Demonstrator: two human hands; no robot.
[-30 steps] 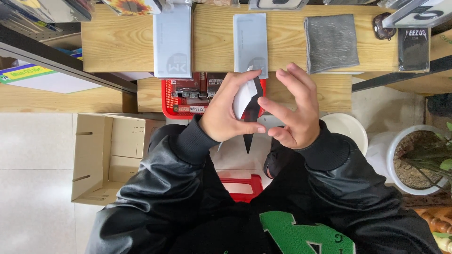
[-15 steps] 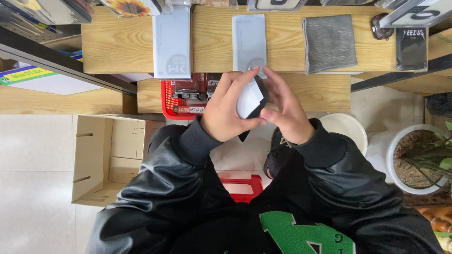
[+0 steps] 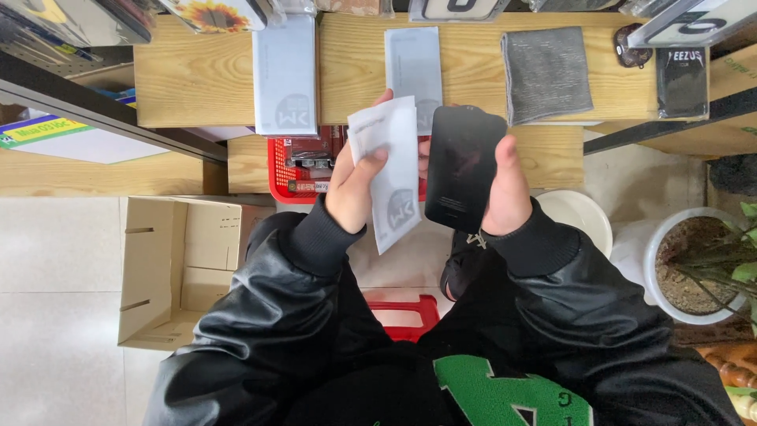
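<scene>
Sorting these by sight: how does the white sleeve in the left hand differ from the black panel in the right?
The white sleeve is pale, thin and papery, with a grey round mark; the black panel is dark, glossy and stiff with rounded corners. The sleeve is pinched by the left hand and tilts; the panel rests upright in the right hand. Both are flat, slim rectangles of similar size, held above the wooden bench.

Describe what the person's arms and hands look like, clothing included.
Both arms wear glossy black leather-look jacket sleeves ending in ribbed black knit cuffs. The left hand and right hand are bare, without gloves. A small metal charm hangs at the right cuff.
</scene>
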